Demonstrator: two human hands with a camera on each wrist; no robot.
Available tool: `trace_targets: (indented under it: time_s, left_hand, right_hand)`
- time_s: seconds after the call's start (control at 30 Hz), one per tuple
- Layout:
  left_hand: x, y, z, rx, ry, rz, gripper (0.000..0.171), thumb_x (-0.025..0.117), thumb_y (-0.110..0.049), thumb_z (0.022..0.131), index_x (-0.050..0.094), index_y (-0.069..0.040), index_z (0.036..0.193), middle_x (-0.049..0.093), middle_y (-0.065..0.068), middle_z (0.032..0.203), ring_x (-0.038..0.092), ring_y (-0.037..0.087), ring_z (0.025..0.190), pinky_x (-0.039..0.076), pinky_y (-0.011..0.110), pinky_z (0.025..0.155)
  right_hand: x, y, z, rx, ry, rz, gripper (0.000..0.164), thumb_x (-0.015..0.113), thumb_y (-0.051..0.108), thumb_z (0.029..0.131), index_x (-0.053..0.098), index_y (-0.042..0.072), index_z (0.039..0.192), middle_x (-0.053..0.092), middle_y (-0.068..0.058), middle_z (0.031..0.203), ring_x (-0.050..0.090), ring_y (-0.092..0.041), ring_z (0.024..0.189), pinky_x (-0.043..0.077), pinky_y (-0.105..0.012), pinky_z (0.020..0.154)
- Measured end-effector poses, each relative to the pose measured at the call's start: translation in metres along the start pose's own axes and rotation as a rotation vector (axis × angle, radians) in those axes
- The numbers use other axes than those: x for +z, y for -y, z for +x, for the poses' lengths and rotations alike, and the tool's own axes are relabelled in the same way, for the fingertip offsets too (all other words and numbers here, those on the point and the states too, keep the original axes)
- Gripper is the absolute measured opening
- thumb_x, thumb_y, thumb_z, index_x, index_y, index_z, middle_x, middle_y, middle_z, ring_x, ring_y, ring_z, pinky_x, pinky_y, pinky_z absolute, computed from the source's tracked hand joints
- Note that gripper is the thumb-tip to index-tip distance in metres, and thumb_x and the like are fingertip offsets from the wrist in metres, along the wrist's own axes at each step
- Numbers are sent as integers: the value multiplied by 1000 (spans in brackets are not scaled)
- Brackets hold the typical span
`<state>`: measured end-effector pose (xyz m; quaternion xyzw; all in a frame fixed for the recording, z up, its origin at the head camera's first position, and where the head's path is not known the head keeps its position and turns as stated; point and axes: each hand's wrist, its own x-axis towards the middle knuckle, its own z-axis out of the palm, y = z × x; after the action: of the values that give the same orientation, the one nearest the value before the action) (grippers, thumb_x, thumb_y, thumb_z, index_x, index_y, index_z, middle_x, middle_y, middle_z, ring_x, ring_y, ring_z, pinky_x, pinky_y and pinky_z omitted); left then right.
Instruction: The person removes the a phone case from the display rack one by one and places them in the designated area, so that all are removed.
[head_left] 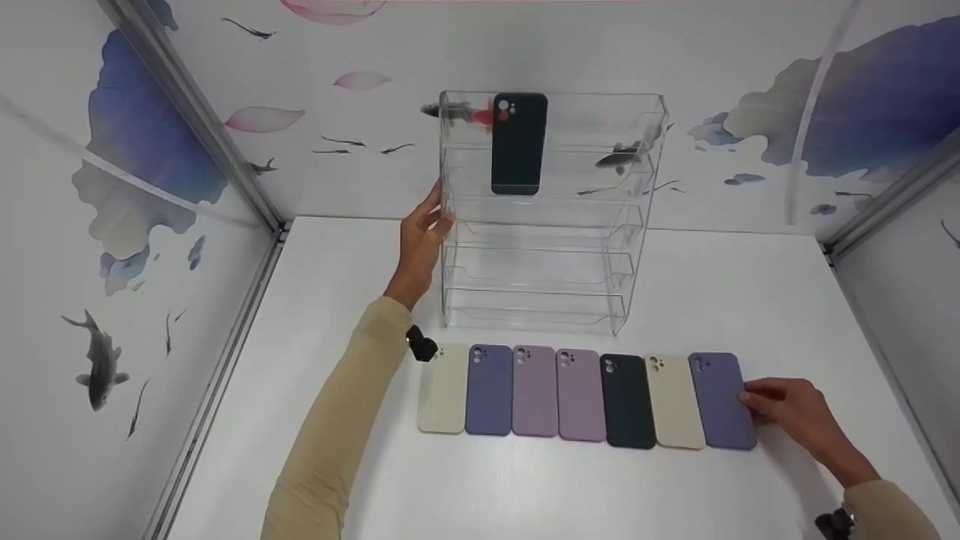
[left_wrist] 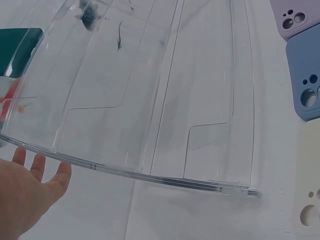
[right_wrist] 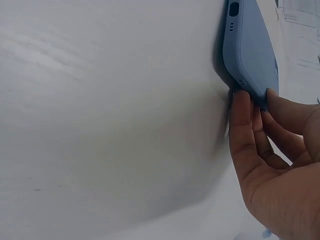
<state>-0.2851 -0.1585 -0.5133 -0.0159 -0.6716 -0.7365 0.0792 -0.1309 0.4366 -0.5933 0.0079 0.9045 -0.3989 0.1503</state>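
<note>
A clear acrylic tiered rack [head_left: 536, 262] stands at the back of the table, a dark green phone case [head_left: 517, 146] leaning in its upper part. My left hand [head_left: 421, 244] is at the rack's left side; the left wrist view shows its fingertips [left_wrist: 38, 165] touching the outer face of that wall. Lower down lies a row of phone cases. My right hand [head_left: 795, 412] pinches the right edge of the rightmost case, a purple-blue phone case [head_left: 721, 401], between thumb and fingers. In the right wrist view this case [right_wrist: 252, 55] appears slightly tilted off the table.
Left of the pinched case lie a cream case [head_left: 677, 405], a dark green case [head_left: 628, 405], two lilac cases, a purple-blue case [head_left: 489, 390] and another cream case [head_left: 442, 394]. Printed panels [head_left: 180, 225] enclose the white table [head_left: 555, 495] at the back and sides.
</note>
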Motion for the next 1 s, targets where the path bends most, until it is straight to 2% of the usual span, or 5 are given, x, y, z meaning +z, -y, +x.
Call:
trace_targets:
  time_s: [0.2,0.33,0.6,0.9,1.0]
  left_hand:
    - [3,1,0,4,12,13,61,60,-10,114,42,-24,171,44,-3,174,55,22,144,46,36,122]
    - [2,2,-1,-2,4,18,60,60,-12,115,43,-25,171,45,-3,173,54,23,145,45,40,123]
    - [1,1,-1,15,14,2,62,59,-10,115,38,-20,172,39,-1,176,46,34,153,41,37,125]
    - [1,-1,-1,-2,3,24,62,59,-10,115,39,-22,172,42,1,175,46,36,155,40,42,127]
    - [1,-1,-2,3,3,41,62,59,-10,115,39,-24,172,44,-3,174,48,33,153,40,41,127]
  right_hand:
    - [-5,2,0,-23,-22,-78,35,76,10,106,71,-18,126,79,-26,112,76,-14,85,64,-26,72]
    - [-13,12,6,-73,-90,-89,35,75,16,108,74,-14,126,79,-26,110,75,-12,83,63,-22,71]
    - [-33,56,23,-247,-251,-25,33,74,16,108,74,-12,126,79,-27,111,73,4,87,61,-15,75]
    - [-44,106,42,-340,-318,-23,28,73,10,108,75,-8,129,77,-30,115,72,6,87,56,-9,77]
    - [-46,122,48,-371,-345,-12,27,73,7,108,75,-8,131,76,-30,116,71,8,88,55,-7,79]
